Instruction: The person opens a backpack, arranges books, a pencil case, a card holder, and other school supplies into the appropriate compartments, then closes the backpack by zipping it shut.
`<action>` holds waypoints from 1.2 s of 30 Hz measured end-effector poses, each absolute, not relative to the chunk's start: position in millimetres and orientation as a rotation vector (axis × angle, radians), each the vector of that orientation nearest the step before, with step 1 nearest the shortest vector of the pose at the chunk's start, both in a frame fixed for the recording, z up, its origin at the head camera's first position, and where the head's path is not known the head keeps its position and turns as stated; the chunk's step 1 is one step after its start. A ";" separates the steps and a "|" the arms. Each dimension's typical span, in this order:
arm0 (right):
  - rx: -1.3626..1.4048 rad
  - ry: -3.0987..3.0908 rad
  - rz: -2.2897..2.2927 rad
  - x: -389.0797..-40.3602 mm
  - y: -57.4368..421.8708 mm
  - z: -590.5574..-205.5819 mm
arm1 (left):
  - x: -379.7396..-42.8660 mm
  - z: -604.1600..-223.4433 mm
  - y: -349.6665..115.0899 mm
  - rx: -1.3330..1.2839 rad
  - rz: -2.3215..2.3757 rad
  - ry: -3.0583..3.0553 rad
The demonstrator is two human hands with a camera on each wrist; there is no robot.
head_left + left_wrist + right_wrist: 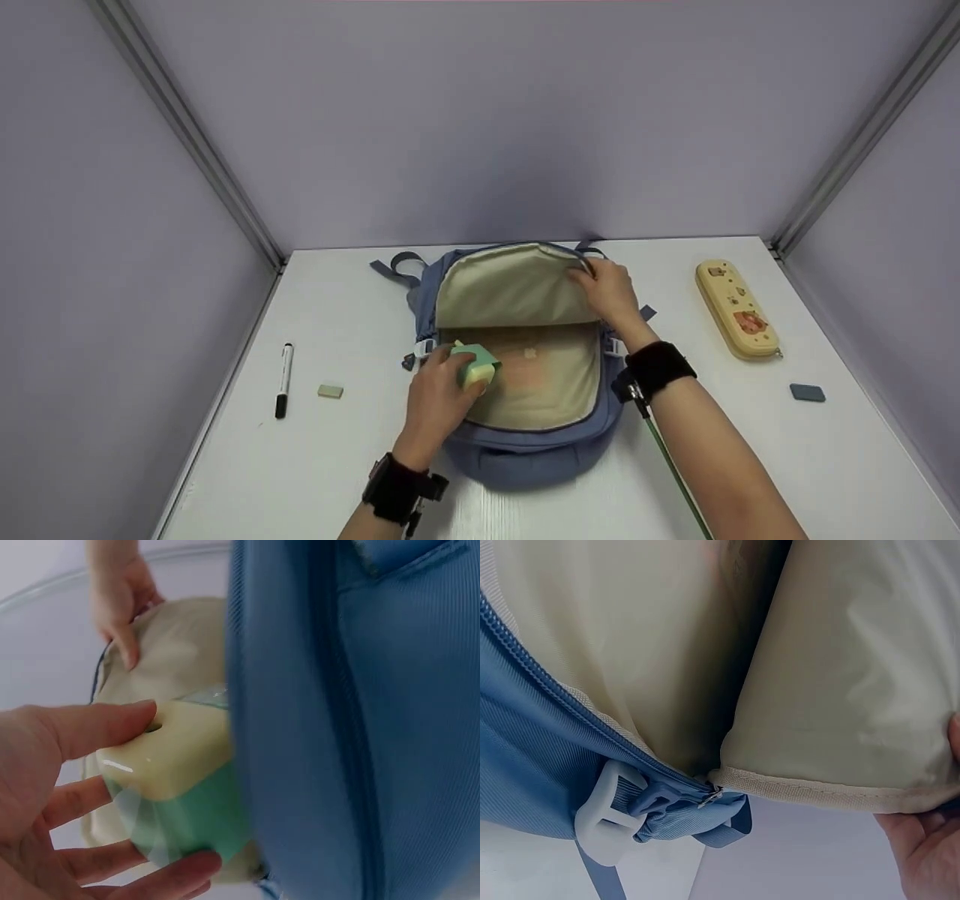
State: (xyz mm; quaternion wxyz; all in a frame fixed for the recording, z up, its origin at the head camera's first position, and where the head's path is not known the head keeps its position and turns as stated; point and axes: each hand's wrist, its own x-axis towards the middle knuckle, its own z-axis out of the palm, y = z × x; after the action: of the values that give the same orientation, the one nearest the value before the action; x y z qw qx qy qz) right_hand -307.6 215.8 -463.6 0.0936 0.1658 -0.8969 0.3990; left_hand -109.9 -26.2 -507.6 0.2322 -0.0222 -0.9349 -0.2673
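A blue backpack (532,457) lies on the table with its main compartment unzipped, showing a beige lining. Between thumb and fingers, my left hand (439,397) holds a small glossy green-and-yellow block, apparently a pencil sharpener (176,765), with a dark hole near the thumb. It is over the left part of the backpack's opening. My right hand (611,296) grips the upper right edge of the raised flap (517,289). In the right wrist view, the fingers (930,855) pinch the flap's hem, and a white buckle (609,814) hangs at the bag's side.
On the left of the white table (360,465) lie a black-capped marker (284,381) and a small pale green eraser-like block (330,391). At the right are a yellow pencil case (739,309) and a small dark blue-grey block (807,393). Panels enclose the table's back and sides.
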 end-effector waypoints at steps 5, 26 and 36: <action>0.472 -2.655 1.162 -308.3 215.7 -465.3 | -124.3 -524.0 -13.7 -0.078 -0.682 -2.557; 0.441 -2.647 1.149 -307.3 215.4 -470.5 | -88.2 -533.8 6.4 -0.414 -0.126 -2.728; 0.461 -2.628 1.160 -306.7 215.2 -471.9 | -76.7 -527.1 17.5 -0.483 -0.082 -2.881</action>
State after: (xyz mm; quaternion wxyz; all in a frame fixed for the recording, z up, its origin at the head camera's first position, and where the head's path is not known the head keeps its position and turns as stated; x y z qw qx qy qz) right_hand -306.7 215.2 -471.9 0.1161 0.1573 -0.8972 0.3961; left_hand -76.7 17.5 -527.1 0.1097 -0.1642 -0.9799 -0.0277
